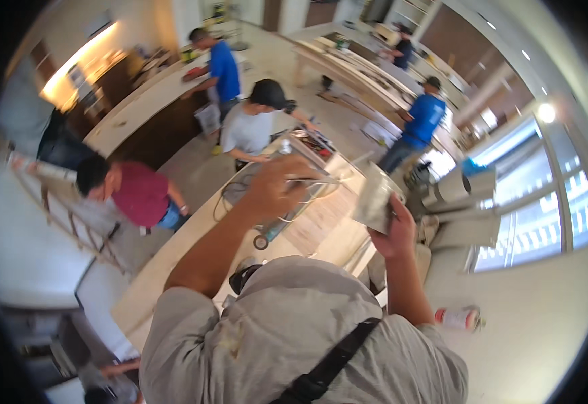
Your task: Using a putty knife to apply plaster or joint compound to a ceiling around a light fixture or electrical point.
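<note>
1. With twelve at the top of the view, the block (373, 202), pale and flat-sided, is up at three o'clock from centre, in the right hand (398, 232).
2. The right fingers grip its edge from the four o'clock side.
3. The block's long axis runs from about seven to one o'clock, its upper end tipped slightly toward one.
4. The left hand (280, 185) is blurred; its fingers are bent around a thin tool (317, 180) of unclear kind, which points to three o'clock, toward the block.
5. A narrow gap shows between tool tip and block.
6. Under that gap lies a wood board (321, 217) on the pale counter (176, 269), whose left edge runs from seven to one o'clock.
7. A tool tray (311, 143) takes up the counter's twelve o'clock end; a person in white (247, 131) stands beside it at eleven.
8. At nine, floor (200, 175) shows past the counter's edge, near a person in maroon (142, 194).
9. A window (529, 202) bounds the three o'clock side.
</note>
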The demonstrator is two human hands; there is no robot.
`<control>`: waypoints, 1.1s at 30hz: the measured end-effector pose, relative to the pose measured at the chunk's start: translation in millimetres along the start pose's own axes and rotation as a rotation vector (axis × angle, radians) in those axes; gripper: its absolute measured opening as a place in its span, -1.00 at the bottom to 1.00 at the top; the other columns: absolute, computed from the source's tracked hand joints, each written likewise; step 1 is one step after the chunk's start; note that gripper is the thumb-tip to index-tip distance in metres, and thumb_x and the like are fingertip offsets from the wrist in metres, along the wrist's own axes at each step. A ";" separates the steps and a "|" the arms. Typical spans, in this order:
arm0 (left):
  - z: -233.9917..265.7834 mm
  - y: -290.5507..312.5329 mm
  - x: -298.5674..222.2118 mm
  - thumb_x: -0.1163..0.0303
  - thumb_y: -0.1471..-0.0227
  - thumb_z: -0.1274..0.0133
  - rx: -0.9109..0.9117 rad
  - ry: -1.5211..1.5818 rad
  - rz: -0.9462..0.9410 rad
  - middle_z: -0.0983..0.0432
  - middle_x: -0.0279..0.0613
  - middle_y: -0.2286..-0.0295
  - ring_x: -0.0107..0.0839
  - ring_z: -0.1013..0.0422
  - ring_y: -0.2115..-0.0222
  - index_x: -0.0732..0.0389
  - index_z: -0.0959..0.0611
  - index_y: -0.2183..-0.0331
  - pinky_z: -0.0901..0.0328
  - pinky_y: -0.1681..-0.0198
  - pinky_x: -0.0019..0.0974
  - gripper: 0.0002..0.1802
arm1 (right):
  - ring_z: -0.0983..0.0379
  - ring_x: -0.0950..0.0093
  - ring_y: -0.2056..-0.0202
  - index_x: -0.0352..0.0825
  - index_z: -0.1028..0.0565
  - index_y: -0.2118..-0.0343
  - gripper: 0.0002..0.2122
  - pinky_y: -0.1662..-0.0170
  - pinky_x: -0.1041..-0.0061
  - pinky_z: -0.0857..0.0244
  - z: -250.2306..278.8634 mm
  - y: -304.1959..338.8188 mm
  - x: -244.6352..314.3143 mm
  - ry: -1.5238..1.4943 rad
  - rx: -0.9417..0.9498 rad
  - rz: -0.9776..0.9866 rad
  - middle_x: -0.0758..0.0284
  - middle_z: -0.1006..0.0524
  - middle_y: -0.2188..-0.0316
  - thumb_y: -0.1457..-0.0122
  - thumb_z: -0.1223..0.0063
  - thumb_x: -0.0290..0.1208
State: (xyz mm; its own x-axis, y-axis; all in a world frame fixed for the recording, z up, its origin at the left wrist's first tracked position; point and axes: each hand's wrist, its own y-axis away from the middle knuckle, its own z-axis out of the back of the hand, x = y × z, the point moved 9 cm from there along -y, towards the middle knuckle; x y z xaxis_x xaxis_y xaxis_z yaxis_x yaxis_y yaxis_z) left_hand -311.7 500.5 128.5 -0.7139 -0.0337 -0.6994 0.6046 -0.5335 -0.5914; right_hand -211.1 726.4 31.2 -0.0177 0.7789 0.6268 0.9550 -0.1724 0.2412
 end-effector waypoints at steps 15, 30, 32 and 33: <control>-72.1 -98.8 -91.4 0.43 0.42 -0.18 0.505 -0.135 -0.711 -0.52 -0.27 0.36 -0.24 -0.42 0.19 0.08 -0.69 0.39 -0.15 -0.09 0.02 -0.66 | -0.42 0.41 0.03 -0.28 -0.41 0.04 -0.71 -0.07 0.28 -0.26 38.4 13.6 58.9 -0.206 -0.175 0.250 0.28 -0.49 0.11 -0.29 0.16 -0.24; 20.9 -375.1 -416.3 0.39 -0.05 0.12 -0.597 0.417 -0.737 -0.47 0.30 0.42 0.17 -0.44 0.36 0.47 -0.47 0.32 -0.30 0.25 0.03 -0.72 | -0.51 0.40 0.19 -0.24 -0.44 0.07 -0.72 0.19 0.41 -0.37 93.7 176.9 118.4 -0.215 -0.367 0.716 0.37 -0.55 0.21 -0.29 0.20 -0.24; 17.0 -386.6 -445.0 0.39 -0.06 0.12 -0.659 0.498 -0.737 -0.44 0.32 0.35 0.14 -0.42 0.31 0.48 -0.45 0.27 -0.29 0.21 0.02 -0.70 | -0.51 0.41 0.20 -0.25 -0.44 0.08 -0.72 0.15 0.41 -0.37 113.8 193.9 123.4 -0.207 -0.361 0.758 0.37 -0.55 0.21 -0.28 0.19 -0.23; 12.2 -388.9 -459.6 0.39 -0.07 0.12 -0.649 0.558 -0.708 -0.42 0.32 0.33 0.13 -0.42 0.29 0.46 -0.44 0.24 -0.29 0.19 0.01 -0.70 | -0.51 0.41 0.20 -0.24 -0.44 0.09 -0.73 0.14 0.40 -0.38 129.0 205.9 123.3 -0.250 -0.404 0.784 0.37 -0.55 0.21 -0.27 0.19 -0.23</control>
State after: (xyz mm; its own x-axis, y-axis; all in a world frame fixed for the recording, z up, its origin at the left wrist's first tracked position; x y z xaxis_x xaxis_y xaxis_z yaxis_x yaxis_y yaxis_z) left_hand -223.0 713.1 684.9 -0.8105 0.5760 -0.1068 0.3103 0.2674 -0.9123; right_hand 21.5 864.7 62.6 0.7014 0.4495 0.5532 0.4894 -0.8679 0.0847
